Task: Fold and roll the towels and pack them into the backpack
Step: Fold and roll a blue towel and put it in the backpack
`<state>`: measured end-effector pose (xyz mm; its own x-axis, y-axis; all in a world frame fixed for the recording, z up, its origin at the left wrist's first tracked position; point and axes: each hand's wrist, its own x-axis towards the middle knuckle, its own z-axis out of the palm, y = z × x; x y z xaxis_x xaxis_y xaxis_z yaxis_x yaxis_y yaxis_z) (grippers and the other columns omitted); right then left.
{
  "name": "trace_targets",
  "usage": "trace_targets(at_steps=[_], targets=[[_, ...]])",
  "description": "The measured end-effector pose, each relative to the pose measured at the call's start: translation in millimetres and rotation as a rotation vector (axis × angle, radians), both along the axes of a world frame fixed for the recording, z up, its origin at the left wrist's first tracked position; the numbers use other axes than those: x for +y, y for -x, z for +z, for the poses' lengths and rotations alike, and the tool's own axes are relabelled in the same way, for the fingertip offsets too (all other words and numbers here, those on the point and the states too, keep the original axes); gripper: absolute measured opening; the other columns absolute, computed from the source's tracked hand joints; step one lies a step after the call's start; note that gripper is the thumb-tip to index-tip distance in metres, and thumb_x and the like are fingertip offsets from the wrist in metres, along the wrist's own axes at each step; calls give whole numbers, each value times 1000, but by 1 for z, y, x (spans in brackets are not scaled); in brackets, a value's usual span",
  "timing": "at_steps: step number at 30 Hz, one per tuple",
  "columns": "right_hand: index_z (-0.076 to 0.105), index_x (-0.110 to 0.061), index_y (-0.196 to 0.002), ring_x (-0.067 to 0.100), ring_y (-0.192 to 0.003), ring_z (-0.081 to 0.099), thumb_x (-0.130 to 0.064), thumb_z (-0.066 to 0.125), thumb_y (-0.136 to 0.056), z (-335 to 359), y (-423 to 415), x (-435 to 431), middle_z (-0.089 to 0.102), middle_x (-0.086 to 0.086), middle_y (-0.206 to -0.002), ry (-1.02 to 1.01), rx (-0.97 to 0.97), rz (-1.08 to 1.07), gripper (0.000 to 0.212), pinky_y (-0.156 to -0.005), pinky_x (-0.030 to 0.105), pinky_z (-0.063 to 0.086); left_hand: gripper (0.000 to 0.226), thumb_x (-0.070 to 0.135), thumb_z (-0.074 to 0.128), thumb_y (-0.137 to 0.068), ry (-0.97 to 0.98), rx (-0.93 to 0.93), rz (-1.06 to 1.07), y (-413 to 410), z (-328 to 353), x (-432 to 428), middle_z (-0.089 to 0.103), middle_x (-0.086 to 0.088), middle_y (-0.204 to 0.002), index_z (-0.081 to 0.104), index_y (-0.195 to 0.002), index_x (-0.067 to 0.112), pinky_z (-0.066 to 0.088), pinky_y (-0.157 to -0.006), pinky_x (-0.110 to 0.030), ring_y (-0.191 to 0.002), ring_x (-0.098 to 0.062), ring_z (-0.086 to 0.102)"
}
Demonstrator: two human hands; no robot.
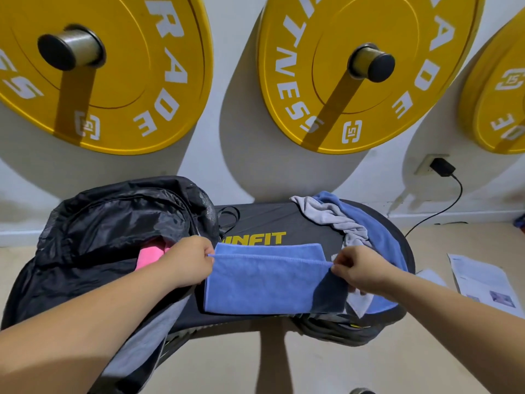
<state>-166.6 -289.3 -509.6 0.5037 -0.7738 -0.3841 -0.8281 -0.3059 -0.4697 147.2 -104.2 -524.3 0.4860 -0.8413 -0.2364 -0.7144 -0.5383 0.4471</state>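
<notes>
While our left hand (190, 263) and right hand (359, 270) pinch the blue towel (264, 282), 1 pink towel (149, 255) is packed; 2 loose towels (338, 218) crowd the bench's (284, 220) right edge.

Just beyond the left hand (190, 263), only a strip of pink towel (150, 255) seen inside the backpack (113, 220); rest hidden. Cannot read the first letters on the bench (312, 223), covered between the hands by the folded blue towel (264, 282) and left knuckles. Beyond the right hand (360, 271), heaped towels (335, 220) partly masked. Right of it, paper (480, 280) print too small. Yellow plates (383, 109) cropped by the top edge.
</notes>
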Motion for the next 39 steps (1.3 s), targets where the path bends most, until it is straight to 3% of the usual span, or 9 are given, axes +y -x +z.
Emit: trace_targets(at_steps=[7,12,17,21,25,32,34,36,39], targets=[[69,-20,-94,23,-83,66,-33,61,-96,-19,-45,-59,72,6,-91,125,172,64,15,-76,38,57,9,24,54,-83,-92,-316,-13,-9,-8,-45,63,5,-87,60,-78,28,47,-68,-31,-83,-25,61],[65,-19,-88,25,-83,62,-30,62,-95,-54,-65,-75,67,1,-85,231,91,97,13,-70,34,49,11,13,51,-78,-226,-523,-66,-4,-14,-67,56,1,-83,57,-80,22,46,-68,-33,-78,-27,56],[63,-24,-95,27,-97,61,-36,62,-92,-86,-64,-82,58,2,-107,294,56,122,13,-78,38,52,12,13,51,-88,-183,-608,-229,4,-29,-78,60,-1,-97,46,-86,24,46,-66,-35,-94,-27,63],[66,-27,-111,25,-111,55,-40,59,-95,-93,-62,-86,57,1,-111,305,66,186,22,-86,38,49,18,18,53,-93,-221,-610,-489,5,-53,-92,57,1,-112,57,-110,22,45,-86,-35,-112,-22,53],[62,-25,-120,24,-118,50,-45,57,-96,-98,-72,-80,56,1,-115,295,74,237,32,-93,40,48,36,24,59,-92,-392,-714,-526,2,-68,-101,60,-3,-123,53,-127,20,27,-114,-41,-122,-26,51],[59,-23,-105,25,-109,55,-49,62,-92,-96,-81,-82,52,2,-113,153,171,225,29,-85,35,48,27,34,60,-92,-449,-608,-485,2,-68,-103,64,-3,-108,53,-114,20,23,-117,-40,-118,-27,46],[56,-25,-93,23,-101,55,-47,65,-88,-93,-81,-82,51,0,-109,110,170,218,25,-81,32,47,13,29,60,-85,-431,-570,-481,2,-62,-103,57,2,-86,50,-90,22,31,-110,-38,-101,-27,49],[56,-24,-84,21,-90,57,-42,69,-82,-87,-81,-82,59,0,-100,61,150,199,22,-74,31,50,20,26,61,-77,-407,-499,-453,1,-53,-104,49,6,-71,42,-73,23,40,-83,-34,-82,-25,49],[56,-21,-79,18,-73,57,-32,72,-75,-79,-77,-82,62,0,-82,-44,65,149,20,-62,29,47,18,25,62,-72,-307,-328,-349,-2,-35,-109,53,6,-73,44,-73,22,39,-58,-30,-74,-22,53]])
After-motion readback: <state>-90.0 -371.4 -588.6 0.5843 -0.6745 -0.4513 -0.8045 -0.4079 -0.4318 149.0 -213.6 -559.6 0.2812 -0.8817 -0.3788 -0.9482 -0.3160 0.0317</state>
